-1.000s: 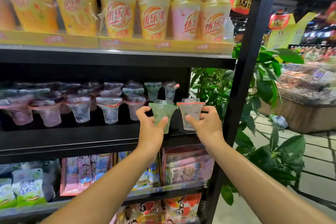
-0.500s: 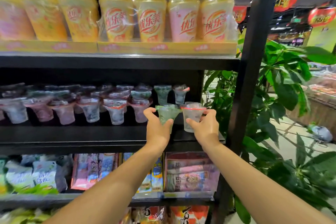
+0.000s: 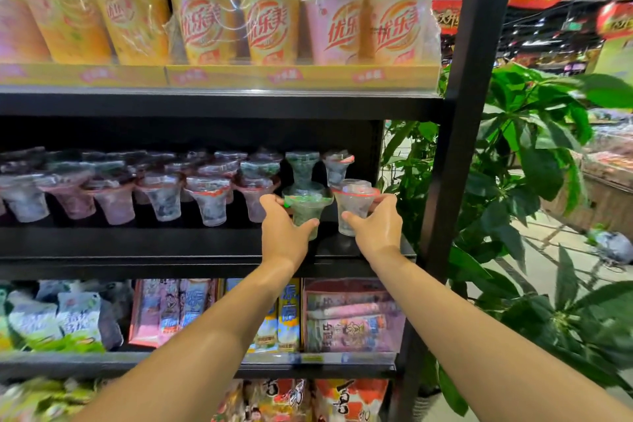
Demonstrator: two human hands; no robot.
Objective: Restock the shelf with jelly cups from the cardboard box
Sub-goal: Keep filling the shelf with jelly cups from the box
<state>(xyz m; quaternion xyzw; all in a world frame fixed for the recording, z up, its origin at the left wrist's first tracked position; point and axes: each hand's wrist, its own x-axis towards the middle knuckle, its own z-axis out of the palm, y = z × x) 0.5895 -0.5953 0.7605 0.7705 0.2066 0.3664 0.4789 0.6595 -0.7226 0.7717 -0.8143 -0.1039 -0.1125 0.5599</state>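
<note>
Holding two cups | your left hand (image 3: 282, 231) grips the green jelly cup (image 3: 306, 207), your right hand (image 3: 375, 229) grips the red-rimmed jelly cup (image 3: 354, 205) | both upright, mid-frame, at the shelf (image 3: 137, 243) front | empty spot lies straight below

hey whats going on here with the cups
A person is stocking small clear plastic jelly cups on the black middle shelf of a shop rack. The left hand grips a green-lidded clear jelly cup, and the right hand grips a red-rimmed clear jelly cup. Both cups are at the right end of the shelf, beside the front row of similar cups. Whether their bases touch the shelf cannot be told. No cardboard box is in view.
</note>
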